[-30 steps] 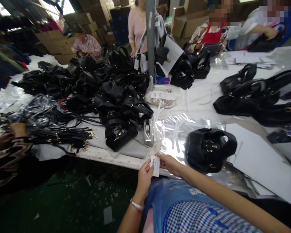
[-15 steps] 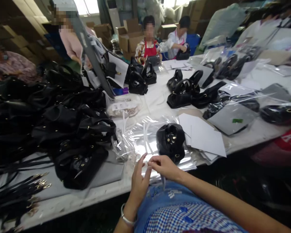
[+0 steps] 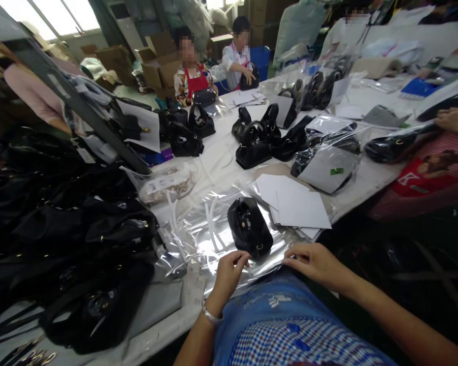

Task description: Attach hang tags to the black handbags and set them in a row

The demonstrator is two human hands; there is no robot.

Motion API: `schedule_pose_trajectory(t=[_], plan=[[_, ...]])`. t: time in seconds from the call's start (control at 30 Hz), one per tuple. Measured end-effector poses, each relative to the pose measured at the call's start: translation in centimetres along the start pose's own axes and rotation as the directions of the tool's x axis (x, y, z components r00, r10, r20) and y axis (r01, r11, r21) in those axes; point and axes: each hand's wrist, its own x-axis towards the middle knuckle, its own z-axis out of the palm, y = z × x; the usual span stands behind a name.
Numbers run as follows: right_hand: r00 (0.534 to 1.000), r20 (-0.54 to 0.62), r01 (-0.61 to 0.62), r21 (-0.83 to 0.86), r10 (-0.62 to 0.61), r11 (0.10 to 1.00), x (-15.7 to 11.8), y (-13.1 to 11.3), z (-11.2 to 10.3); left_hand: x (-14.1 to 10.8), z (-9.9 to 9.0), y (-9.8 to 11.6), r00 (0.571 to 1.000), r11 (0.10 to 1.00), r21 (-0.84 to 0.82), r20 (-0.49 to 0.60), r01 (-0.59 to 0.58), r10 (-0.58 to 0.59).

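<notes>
A small black handbag (image 3: 249,227) with gold fittings rests on clear plastic sheets (image 3: 198,223) at the table's near edge. My left hand (image 3: 231,269) is just below the bag, thumb and fingers pinched together; whatever lies between the fingertips is too small to make out. To the right of the bag, my right hand (image 3: 309,262) is closed in a pinch at the edge of the plastic, and what it holds is unclear. White and grey paper sheets (image 3: 297,203) lie right of the bag.
Many black bags (image 3: 68,229) are heaped on the left. A slanted grey post (image 3: 80,101) rises beyond them. More black bags (image 3: 252,147) stand across the table (image 3: 217,170). Two people (image 3: 193,76) work at the far side; another person's hand (image 3: 456,120) is at the right.
The view has turned right. My hands have moved apart, from close together to either side below the bag. The black bag now stands turned, its handle tilted differently.
</notes>
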Motion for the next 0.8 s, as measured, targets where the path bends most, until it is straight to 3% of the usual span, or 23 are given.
schedule_pose_trajectory(t=[0.07,0.17,0.27,0.4,0.53,0.67,0.73,0.8], plan=[[1.000,-0.022,-0.004,0.001,0.004,1.000,-0.2,1.2,-1.2,2.1,0.2,-0.4,0.996,0.998,0.060,-0.094,-0.004,0.009],[1.000,-0.030,-0.002,0.015,0.002,1.000,-0.1,2.7,-2.5,5.5,0.1,-0.3,0.976,0.968,0.237,-0.180,-0.078,0.123],[1.000,-0.014,0.018,-0.003,-0.018,1.000,0.4,3.8,-3.5,8.6,-0.3,0.7,0.979,0.861,0.475,0.003,-0.181,0.205],[0.995,0.006,0.095,0.019,-0.095,0.995,1.3,4.5,-4.8,11.7,-1.1,2.7,0.934,0.680,0.655,0.331,-0.331,0.136],[0.991,0.004,0.132,0.038,-0.132,0.990,2.1,5.0,-6.3,13.5,-1.9,4.5,0.911,0.637,0.678,0.400,-0.367,0.100],[0.991,-0.022,0.134,0.097,-0.133,0.986,2.6,5.7,-7.5,12.4,-1.6,5.8,0.955,0.679,0.675,0.252,-0.291,0.159],[0.989,-0.047,0.145,0.144,-0.139,0.979,2.8,6.1,-8.1,10.9,-0.4,5.9,0.975,0.720,0.660,0.093,-0.214,0.204],[0.989,-0.073,0.143,0.185,-0.131,0.972,3.0,6.6,-8.6,9.1,1.1,5.6,0.968,0.797,0.587,-0.085,-0.143,0.237]])
